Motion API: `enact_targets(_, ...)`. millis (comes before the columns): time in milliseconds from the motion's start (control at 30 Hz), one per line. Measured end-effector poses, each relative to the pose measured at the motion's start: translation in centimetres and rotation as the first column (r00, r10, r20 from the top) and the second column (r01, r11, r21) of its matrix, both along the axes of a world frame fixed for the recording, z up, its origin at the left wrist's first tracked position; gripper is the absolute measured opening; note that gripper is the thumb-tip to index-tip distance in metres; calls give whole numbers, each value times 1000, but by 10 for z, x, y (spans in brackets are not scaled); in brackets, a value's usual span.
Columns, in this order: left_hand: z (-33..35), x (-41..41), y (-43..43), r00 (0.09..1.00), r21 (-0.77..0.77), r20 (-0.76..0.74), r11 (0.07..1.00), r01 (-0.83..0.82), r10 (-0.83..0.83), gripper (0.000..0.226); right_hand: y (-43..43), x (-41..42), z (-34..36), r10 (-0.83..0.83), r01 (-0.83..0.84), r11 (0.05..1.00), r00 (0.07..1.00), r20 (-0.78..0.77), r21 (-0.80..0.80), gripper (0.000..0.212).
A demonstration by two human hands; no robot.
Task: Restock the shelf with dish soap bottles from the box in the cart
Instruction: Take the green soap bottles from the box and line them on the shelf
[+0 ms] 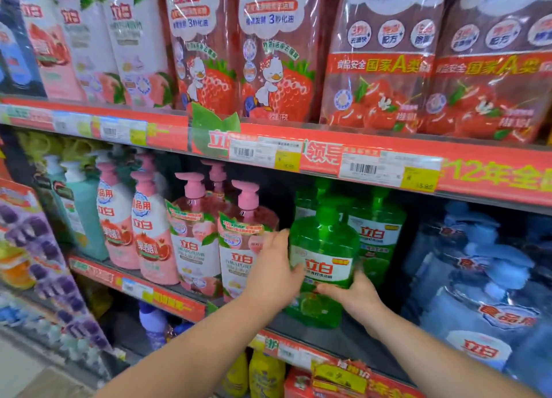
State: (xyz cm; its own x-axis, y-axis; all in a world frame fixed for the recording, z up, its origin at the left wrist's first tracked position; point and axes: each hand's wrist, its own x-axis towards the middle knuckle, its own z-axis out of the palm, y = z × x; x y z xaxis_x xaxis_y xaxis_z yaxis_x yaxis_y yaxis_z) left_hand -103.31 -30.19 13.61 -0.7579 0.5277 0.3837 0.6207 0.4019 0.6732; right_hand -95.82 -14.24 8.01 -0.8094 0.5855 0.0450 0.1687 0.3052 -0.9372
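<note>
The left hand's [273, 266] fingers wrap the bottle's [325, 248] left side and the right hand [355, 296] cups its lower right, both gripping. It stands upright at the shelf's [343, 336] front edge. The row [379, 227] lies behind, slightly right, so it likely goes straight back.

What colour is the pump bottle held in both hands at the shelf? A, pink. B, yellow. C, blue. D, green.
D: the left hand and the right hand both grip the green bottle, which has a green pump top and a white and red label.
</note>
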Motion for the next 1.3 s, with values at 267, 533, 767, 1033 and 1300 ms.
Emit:
enact_targets(267, 43, -48, -32, 780, -179, -597, 917, -357, 187, 85, -1, -20, -2, -16, 4, 995, 993, 114, 104, 77)
enact_targets(533, 28, -70, -40, 807, -295, -586, 909, -293, 71, 60, 1, -46, 4, -129, 84, 962, 978, 161, 260, 87)
enact_targets(767, 28, -70, -41, 787, -255, -615, 933, -256, 48, 57, 7, -59, 9, -170, 96, 944, 961, 218, 316, 82)
enact_targets(1033, 29, -69, -41, 809, -245, -586, 942, -231, 46, 57, 13, -69, 17, -172, 72, 938, 946, 274, 340, 79)
enact_targets(1300, 30, -68, -41, 816, -239, -577, 948, -212, 37, 56, 17, -68, 21, -141, 32, 940, 943, 301, 339, 76)
